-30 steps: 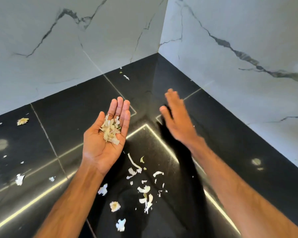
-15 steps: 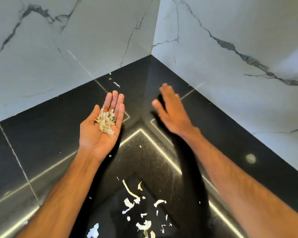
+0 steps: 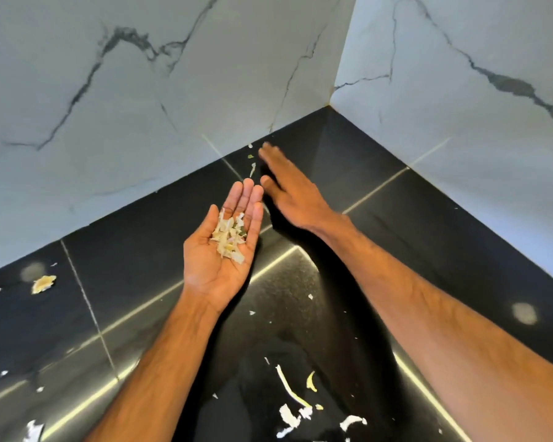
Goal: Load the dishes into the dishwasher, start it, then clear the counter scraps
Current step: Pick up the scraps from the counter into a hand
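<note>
Glossy black counter (image 3: 141, 282), pale papery scraps (image 3: 229, 238) piled on upturned left hand (image 3: 205, 266), right hand (image 3: 289, 193) flat, all fingers (image 3: 245, 195) straight.

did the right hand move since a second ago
Yes. The right hand swung left and back toward the white marble wall: once right of the wall corner, now left of it, fingertips beside small pale scraps.

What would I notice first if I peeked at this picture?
An upturned left hand in the middle carries a heap of pale scraps on its palm. Beside it the flat right hand reaches toward small bits by the marble wall, and more peelings litter the black counter near the bottom.
</note>
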